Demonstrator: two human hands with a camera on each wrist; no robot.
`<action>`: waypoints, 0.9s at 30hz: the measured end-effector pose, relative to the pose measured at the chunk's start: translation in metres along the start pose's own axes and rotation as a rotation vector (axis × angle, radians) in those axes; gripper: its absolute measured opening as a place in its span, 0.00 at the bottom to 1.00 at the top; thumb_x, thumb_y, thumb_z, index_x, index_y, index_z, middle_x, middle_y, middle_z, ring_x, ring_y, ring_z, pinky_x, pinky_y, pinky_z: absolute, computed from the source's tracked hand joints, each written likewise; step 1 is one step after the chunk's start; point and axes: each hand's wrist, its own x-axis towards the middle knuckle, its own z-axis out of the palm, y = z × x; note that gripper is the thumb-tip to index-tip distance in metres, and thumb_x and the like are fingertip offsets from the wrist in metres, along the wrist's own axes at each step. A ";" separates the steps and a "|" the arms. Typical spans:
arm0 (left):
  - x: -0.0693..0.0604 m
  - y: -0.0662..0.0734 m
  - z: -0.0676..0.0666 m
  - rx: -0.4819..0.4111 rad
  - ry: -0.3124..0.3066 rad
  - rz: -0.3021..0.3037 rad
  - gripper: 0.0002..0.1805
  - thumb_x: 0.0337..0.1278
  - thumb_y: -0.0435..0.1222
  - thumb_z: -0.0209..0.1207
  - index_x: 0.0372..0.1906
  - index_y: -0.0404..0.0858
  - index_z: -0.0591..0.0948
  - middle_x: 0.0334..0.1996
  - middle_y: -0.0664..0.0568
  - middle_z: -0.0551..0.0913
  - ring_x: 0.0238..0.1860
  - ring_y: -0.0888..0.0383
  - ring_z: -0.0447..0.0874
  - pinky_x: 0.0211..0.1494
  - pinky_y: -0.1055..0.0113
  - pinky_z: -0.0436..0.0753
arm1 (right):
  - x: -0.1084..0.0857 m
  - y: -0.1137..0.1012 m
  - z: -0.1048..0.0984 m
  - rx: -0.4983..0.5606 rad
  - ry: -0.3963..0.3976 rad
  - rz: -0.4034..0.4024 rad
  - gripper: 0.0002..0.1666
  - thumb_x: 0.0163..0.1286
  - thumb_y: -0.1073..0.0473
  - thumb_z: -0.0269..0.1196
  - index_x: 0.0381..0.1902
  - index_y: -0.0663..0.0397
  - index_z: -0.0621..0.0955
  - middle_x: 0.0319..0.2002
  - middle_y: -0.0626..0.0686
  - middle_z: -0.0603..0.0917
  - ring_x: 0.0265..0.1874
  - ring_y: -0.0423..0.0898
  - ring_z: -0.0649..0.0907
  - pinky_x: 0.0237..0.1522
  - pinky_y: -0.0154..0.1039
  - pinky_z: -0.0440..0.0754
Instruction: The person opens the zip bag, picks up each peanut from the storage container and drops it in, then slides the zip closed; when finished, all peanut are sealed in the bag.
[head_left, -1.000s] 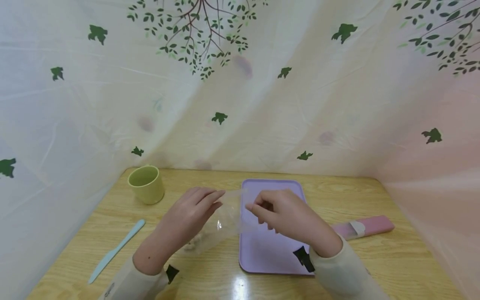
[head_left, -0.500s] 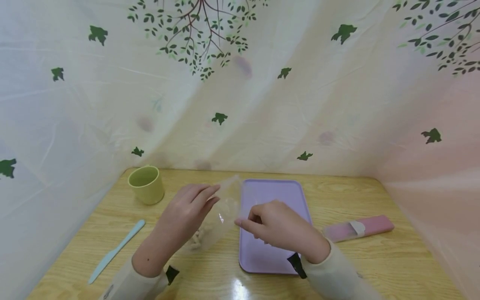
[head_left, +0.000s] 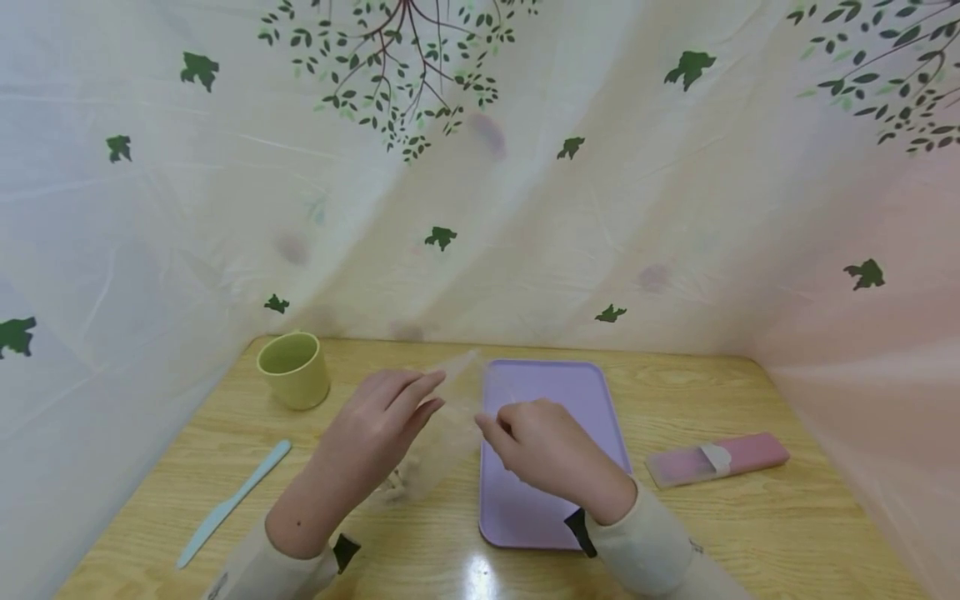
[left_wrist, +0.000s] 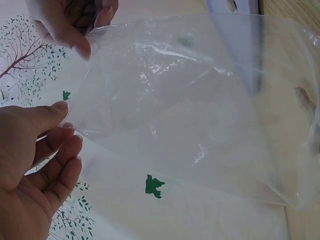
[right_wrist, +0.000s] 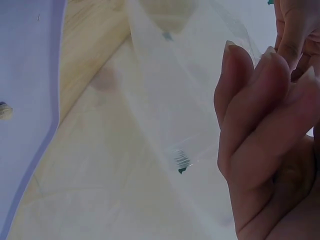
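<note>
A clear plastic bag [left_wrist: 165, 105] stretches between my hands, its mouth edge toward the fingertips. My left hand [head_left: 367, 442] pinches one side of that edge between thumb and fingers, plainly seen in the left wrist view. Opposite it, my right hand [head_left: 551, 450] holds the other side, its fingers curled over the purple tray [head_left: 540, 383]. Low in the bag lie several beige pieces [head_left: 393, 483] that look like peanuts in the shell; one peanut-like piece [left_wrist: 305, 100] shows at the bag's far end. Another small piece [right_wrist: 5, 111] rests on the tray, hidden in the head view.
A green cup [head_left: 294, 375] stands at the back left of the wooden table [head_left: 420, 567]. Left of my hands lies a light blue plastic knife [head_left: 232, 504]. A pink case with a translucent end [head_left: 742, 454] lies right of the tray. Patterned curtain [head_left: 525, 250] surrounds the table.
My right hand has shifted left and slightly down toward the left hand, uncovering more of the pink case. The bag's upper corner has risen. My left hand has barely moved.
</note>
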 end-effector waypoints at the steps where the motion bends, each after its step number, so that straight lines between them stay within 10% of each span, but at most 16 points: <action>1: 0.000 0.000 0.000 0.000 -0.001 0.001 0.17 0.81 0.41 0.58 0.60 0.34 0.85 0.44 0.47 0.89 0.42 0.52 0.89 0.49 0.59 0.92 | 0.000 0.000 0.000 0.001 -0.001 0.000 0.32 0.86 0.47 0.55 0.16 0.46 0.73 0.12 0.44 0.75 0.12 0.38 0.75 0.17 0.32 0.71; 9: 0.001 0.001 0.001 -0.018 0.012 -0.004 0.18 0.79 0.42 0.60 0.60 0.34 0.86 0.45 0.48 0.90 0.43 0.52 0.89 0.49 0.59 0.92 | 0.000 -0.002 0.002 -0.036 0.037 -0.045 0.29 0.84 0.54 0.56 0.17 0.45 0.70 0.13 0.41 0.66 0.13 0.35 0.65 0.17 0.28 0.64; 14: 0.001 -0.003 -0.004 -0.059 -0.003 -0.107 0.25 0.81 0.51 0.56 0.64 0.36 0.84 0.48 0.47 0.90 0.46 0.52 0.90 0.46 0.58 0.93 | -0.001 -0.004 0.006 -0.169 0.148 -0.174 0.28 0.84 0.55 0.58 0.17 0.44 0.68 0.14 0.39 0.62 0.14 0.33 0.61 0.18 0.27 0.62; 22: 0.016 -0.046 -0.008 -0.403 -0.353 -0.610 0.30 0.88 0.52 0.42 0.82 0.43 0.67 0.81 0.43 0.69 0.80 0.38 0.69 0.79 0.34 0.74 | -0.006 -0.009 0.010 -0.282 0.302 -0.299 0.27 0.82 0.55 0.60 0.19 0.43 0.69 0.16 0.39 0.64 0.16 0.31 0.61 0.18 0.26 0.60; 27: 0.021 -0.082 0.004 -0.730 -0.491 -0.662 0.31 0.89 0.52 0.40 0.85 0.47 0.60 0.80 0.44 0.70 0.83 0.39 0.63 0.85 0.32 0.64 | -0.011 -0.010 0.010 -0.300 0.344 -0.341 0.21 0.82 0.55 0.60 0.23 0.44 0.77 0.18 0.39 0.72 0.17 0.30 0.65 0.19 0.24 0.64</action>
